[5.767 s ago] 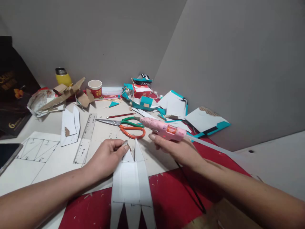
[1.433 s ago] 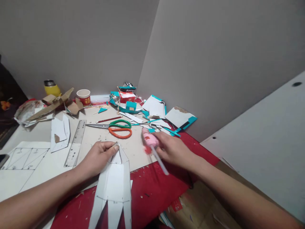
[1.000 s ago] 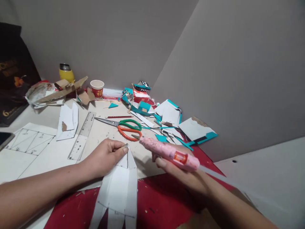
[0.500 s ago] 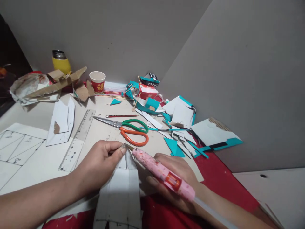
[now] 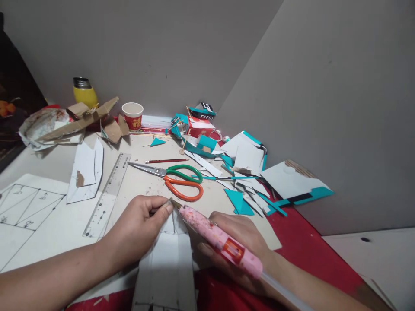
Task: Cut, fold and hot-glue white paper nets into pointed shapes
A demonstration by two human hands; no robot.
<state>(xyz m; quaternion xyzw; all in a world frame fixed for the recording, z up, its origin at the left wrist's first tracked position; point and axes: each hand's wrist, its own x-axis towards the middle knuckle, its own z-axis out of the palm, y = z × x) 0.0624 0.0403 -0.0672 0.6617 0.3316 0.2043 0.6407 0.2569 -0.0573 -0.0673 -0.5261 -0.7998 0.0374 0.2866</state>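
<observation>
Reaching in from the lower left with the left hand (image 5: 139,222), on a nearly straight wrist, and pinching between thumb and bent forefinger the tapered tip of a long, folded white cardboard piece (image 5: 164,261), at bottom centre. Gripping with the right hand (image 5: 240,226), from the lower right, a pink speckled plastic glue gun (image 5: 207,231). Angling its nozzle up and leftward, close beside the left thumb; cannot tell whether touching the cardboard. Holding both hands just short of green-and-orange-handled steel scissors (image 5: 161,171).
</observation>
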